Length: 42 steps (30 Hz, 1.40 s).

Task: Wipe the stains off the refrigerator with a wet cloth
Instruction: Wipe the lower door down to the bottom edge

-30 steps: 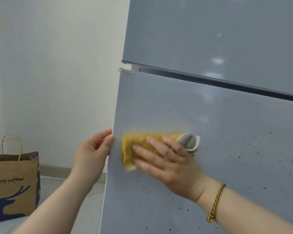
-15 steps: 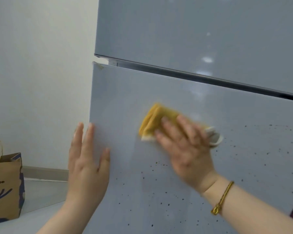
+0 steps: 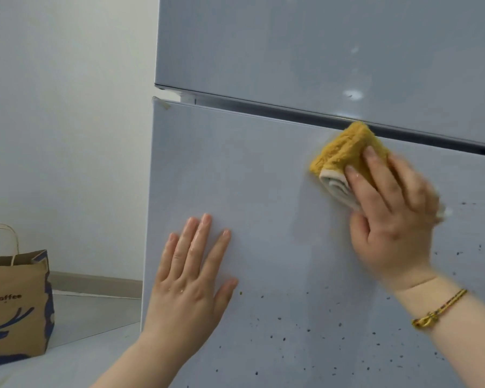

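cloth [image 3: 347, 147] — right hand [image 3: 392, 219] presses it, fingers [image 3: 375, 169] straight | left hand [image 3: 188, 281] flat on refrigerator [image 3: 263, 177] — stains [image 3: 308, 329] below

A brown paper bag [image 3: 14, 309] stands on the pale floor [image 3: 76, 351]; its side carries dark blue print, an antlered figure under the word "coffee"; twisted paper handles [image 3: 0, 239] rise upright over its open mouth; behind the bag is a plain white wall [image 3: 67, 135]; a beige skirting board [image 3: 95, 284] runs along the wall's foot, right of the bag.

The head view looks forward and slightly down, close to the refrigerator [image 3: 263, 191] front.
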### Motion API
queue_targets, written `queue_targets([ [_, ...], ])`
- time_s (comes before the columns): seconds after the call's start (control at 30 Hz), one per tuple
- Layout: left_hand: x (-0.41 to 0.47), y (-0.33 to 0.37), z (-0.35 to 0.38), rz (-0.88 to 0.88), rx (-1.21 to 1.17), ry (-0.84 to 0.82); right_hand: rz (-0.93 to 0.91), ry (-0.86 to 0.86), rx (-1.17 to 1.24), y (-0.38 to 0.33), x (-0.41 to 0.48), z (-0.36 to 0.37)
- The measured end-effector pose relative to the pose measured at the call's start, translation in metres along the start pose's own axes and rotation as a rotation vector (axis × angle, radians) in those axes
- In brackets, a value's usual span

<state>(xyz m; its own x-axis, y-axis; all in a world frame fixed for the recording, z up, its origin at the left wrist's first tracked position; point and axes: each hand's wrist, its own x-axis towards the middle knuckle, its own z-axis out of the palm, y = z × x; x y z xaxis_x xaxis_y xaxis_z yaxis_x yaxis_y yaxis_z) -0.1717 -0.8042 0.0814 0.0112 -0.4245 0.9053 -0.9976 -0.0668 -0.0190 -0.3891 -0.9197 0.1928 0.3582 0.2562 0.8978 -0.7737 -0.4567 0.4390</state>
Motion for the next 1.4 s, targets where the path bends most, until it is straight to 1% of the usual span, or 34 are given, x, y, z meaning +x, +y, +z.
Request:
queue_targets([
  [0.03, 0.0, 0.001, 0.002, -0.002, 0.018, 0.02, 0.082, 0.003, 0.011, -0.014, -0.01, 0.001],
  [0.07, 0.0, 0.001, 0.004, 0.003, 0.036, 0.036, 0.122, -0.008, 0.021, -0.026, -0.023, 0.003],
  [0.1, 0.0, 0.0, 0.006, 0.013, 0.051, 0.044, 0.112, -0.026, 0.023, -0.037, -0.037, 0.003],
  [0.13, 0.0, -0.001, 0.007, 0.022, 0.06, 0.047, 0.052, -0.05, 0.022, -0.044, -0.05, 0.003],
  [0.17, 0.001, -0.003, 0.007, 0.028, 0.065, 0.047, -0.049, -0.074, 0.022, -0.048, -0.061, 0.001],
  [0.27, 0.0, -0.003, 0.005, 0.036, 0.066, 0.038, -0.4, -0.164, 0.042, -0.044, -0.076, -0.006],
  [0.33, 0.0, -0.001, 0.002, 0.02, 0.051, 0.028, -0.514, -0.166, 0.063, -0.03, -0.061, -0.007],
  [0.37, 0.001, 0.001, 0.001, 0.007, 0.034, 0.022, -0.509, -0.149, 0.072, -0.019, -0.051, -0.006],
  [0.4, 0.002, 0.003, 0.0, -0.01, 0.006, 0.019, -0.457, -0.128, 0.079, -0.006, -0.04, -0.005],
  [0.47, 0.004, 0.005, -0.002, -0.051, -0.065, 0.022, -0.247, -0.075, 0.054, 0.016, -0.021, -0.003],
  [0.53, 0.003, 0.007, -0.003, -0.06, -0.094, 0.029, 0.085, -0.012, 0.015, 0.023, -0.014, -0.002],
  [0.6, -0.002, 0.013, -0.002, -0.021, -0.107, 0.033, 0.435, 0.043, 0.016, 0.003, -0.022, -0.001],
  [0.63, -0.005, 0.018, 0.0, 0.011, -0.115, 0.032, 0.527, 0.036, 0.019, -0.013, -0.034, -0.001],
  [0.67, -0.007, 0.024, 0.002, 0.042, -0.122, 0.025, 0.528, 0.006, 0.019, -0.029, -0.05, -0.002],
  [0.7, -0.009, 0.029, 0.005, 0.063, -0.126, 0.014, 0.442, -0.039, 0.022, -0.044, -0.068, -0.003],
  [0.77, -0.009, 0.037, 0.009, 0.085, -0.118, -0.008, 0.176, -0.116, 0.026, -0.053, -0.1, -0.008],
  [0.8, -0.008, 0.038, 0.01, 0.085, -0.102, -0.018, 0.064, -0.14, 0.029, -0.046, -0.106, -0.011],
  [0.87, -0.006, 0.04, 0.012, 0.078, -0.064, -0.038, -0.103, -0.153, 0.031, -0.022, -0.101, -0.012],
  [0.93, -0.006, 0.042, 0.013, 0.064, -0.045, -0.042, -0.175, -0.129, 0.031, 0.004, -0.08, -0.012],
  [0.97, -0.005, 0.046, 0.015, 0.047, -0.05, -0.035, -0.161, -0.114, 0.026, 0.02, -0.068, -0.012],
  [1.0, -0.006, 0.047, 0.015, 0.028, -0.052, -0.024, -0.105, -0.095, 0.02, 0.03, -0.056, -0.01],
  [1.07, -0.006, 0.051, 0.018, -0.004, -0.056, 0.004, 0.104, -0.054, 0.006, 0.043, -0.04, -0.007],
  [1.13, -0.005, 0.055, 0.019, -0.019, -0.058, 0.036, 0.335, 0.005, -0.007, 0.03, -0.04, -0.004],
  [1.17, -0.003, 0.057, 0.02, -0.025, -0.056, 0.054, 0.42, 0.011, -0.007, 0.015, -0.047, -0.003],
  [1.2, -0.003, 0.061, 0.021, -0.036, -0.055, 0.067, 0.445, -0.013, 0.003, -0.004, -0.06, -0.003],
  [1.23, -0.003, 0.063, 0.022, -0.049, -0.051, 0.079, 0.389, -0.056, 0.025, -0.025, -0.076, -0.004],
  [1.3, -0.003, 0.067, 0.024, -0.068, -0.05, 0.093, 0.1, -0.157, 0.083, -0.05, -0.108, -0.012],
  [1.37, -0.004, 0.068, 0.024, -0.061, -0.041, 0.083, -0.183, -0.234, 0.12, -0.039, -0.116, -0.018],
  [1.4, -0.004, 0.068, 0.023, -0.058, -0.033, 0.07, -0.281, -0.241, 0.122, -0.025, -0.11, -0.019],
])
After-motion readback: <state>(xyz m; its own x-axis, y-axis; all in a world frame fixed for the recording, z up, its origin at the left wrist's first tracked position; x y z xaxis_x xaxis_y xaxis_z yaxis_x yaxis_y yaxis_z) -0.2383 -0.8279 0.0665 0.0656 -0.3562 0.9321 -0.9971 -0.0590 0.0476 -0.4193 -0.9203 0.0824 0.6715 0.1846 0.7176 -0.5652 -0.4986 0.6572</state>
